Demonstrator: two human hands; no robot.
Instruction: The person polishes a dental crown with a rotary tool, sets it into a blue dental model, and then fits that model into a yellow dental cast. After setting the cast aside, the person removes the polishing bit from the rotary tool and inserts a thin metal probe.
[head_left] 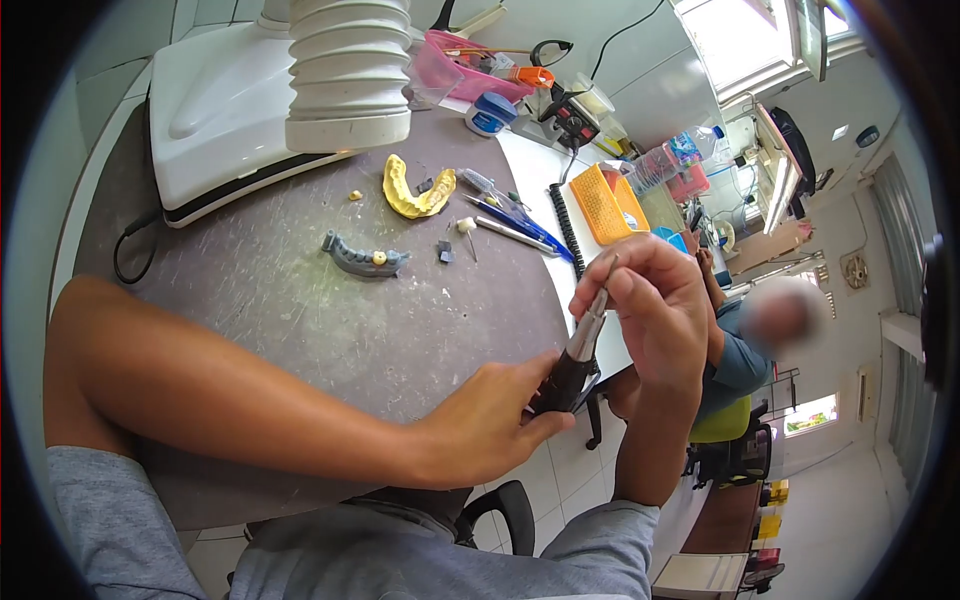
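The thin metal tip of a handpiece [572, 368] is pinched between the closed fingertips of the right hand [650, 305], and its black barrel is wrapped by the curled fingers of the left hand [490, 425]. The tool is held tilted in the air, just off the edge of the table [300, 330]. It is judged rigid, light and smooth (the fine tip probably bends or snaps easily), so the thick barrel is the safer hold. Further out, a grey jaw model [365, 260] and a yellow cast [418, 190] lie on the table.
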